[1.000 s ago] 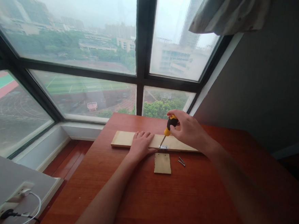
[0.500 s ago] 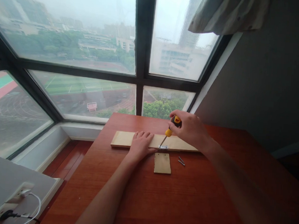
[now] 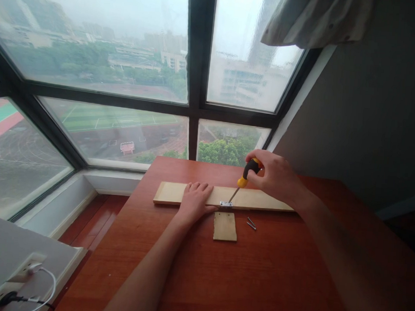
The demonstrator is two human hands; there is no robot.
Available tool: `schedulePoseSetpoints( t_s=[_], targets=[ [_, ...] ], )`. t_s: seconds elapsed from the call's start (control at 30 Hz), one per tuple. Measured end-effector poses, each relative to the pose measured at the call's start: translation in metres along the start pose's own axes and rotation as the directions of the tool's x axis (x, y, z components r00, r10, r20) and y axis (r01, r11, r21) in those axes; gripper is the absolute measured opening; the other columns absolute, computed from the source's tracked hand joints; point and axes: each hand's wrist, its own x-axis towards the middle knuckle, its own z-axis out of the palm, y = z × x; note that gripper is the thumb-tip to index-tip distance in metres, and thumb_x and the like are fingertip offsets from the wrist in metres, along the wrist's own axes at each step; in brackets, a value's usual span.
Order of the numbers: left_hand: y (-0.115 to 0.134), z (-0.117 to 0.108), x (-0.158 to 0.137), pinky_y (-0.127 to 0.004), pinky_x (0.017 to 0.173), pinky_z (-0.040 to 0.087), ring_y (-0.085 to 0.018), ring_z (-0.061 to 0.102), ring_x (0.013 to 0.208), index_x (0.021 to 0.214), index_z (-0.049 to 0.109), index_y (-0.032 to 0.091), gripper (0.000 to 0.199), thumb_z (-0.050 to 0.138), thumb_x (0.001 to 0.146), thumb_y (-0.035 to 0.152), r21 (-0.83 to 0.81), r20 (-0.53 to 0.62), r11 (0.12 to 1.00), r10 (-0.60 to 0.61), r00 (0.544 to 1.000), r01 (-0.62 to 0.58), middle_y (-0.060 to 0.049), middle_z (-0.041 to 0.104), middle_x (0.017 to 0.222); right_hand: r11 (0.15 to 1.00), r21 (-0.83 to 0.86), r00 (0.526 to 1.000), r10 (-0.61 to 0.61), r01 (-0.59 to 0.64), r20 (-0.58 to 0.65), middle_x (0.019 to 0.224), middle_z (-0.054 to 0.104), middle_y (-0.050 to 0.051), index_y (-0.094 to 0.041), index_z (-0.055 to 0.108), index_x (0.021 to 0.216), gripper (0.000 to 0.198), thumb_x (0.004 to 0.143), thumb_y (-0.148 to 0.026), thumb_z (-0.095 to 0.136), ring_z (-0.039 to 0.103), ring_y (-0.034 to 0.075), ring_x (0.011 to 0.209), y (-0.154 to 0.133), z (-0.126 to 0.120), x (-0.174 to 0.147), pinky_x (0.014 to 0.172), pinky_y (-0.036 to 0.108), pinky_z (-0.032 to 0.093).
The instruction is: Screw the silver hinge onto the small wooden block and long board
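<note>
A long pale wooden board [image 3: 171,193] lies across the table. My left hand [image 3: 196,202] rests flat on it, fingers spread, the thumb along its near edge beside a small metal hinge [image 3: 226,204]. My right hand [image 3: 275,174] is closed around the black and yellow handle of a screwdriver [image 3: 242,182]. The screwdriver leans, its tip down at the right part of the hinge; whether it sits in a screw is too small to tell. Just in front of the hinge lies a small square wooden piece [image 3: 225,227] with two holes near its far edge.
Two loose screws [image 3: 251,223] lie on the reddish-brown table [image 3: 255,282], right of the small piece. Windows [image 3: 123,135] stand behind the table. At lower left, a white plug [image 3: 35,268] and a black plug [image 3: 9,298] are in wall sockets.
My right hand and the screwdriver have moved to the right, and the tip has shifted from the hinge's left part to its right part. My left hand stays in place.
</note>
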Motion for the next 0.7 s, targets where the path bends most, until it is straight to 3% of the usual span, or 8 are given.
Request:
schedulePoseSetpoints(
  t_s=[0.7],
  targets=[
    [0.000, 0.000, 0.000, -0.042, 0.100, 0.032, -0.029, 0.049, 0.115, 0.124, 0.054, 0.027, 0.062, 0.068, 0.073, 0.060, -0.016, 0.009, 1.000, -0.006, 1.000, 0.006, -0.007, 0.059, 0.124, 0.996, -0.055, 0.997, 0.075, -0.074, 0.013, 0.086, 0.064, 0.001, -0.022, 0.062, 0.092, 0.018, 0.074, -0.023, 0.057, 0.055, 0.016, 0.070, 0.012, 0.000, -0.009, 0.063, 0.029, 0.040]
  ],
)
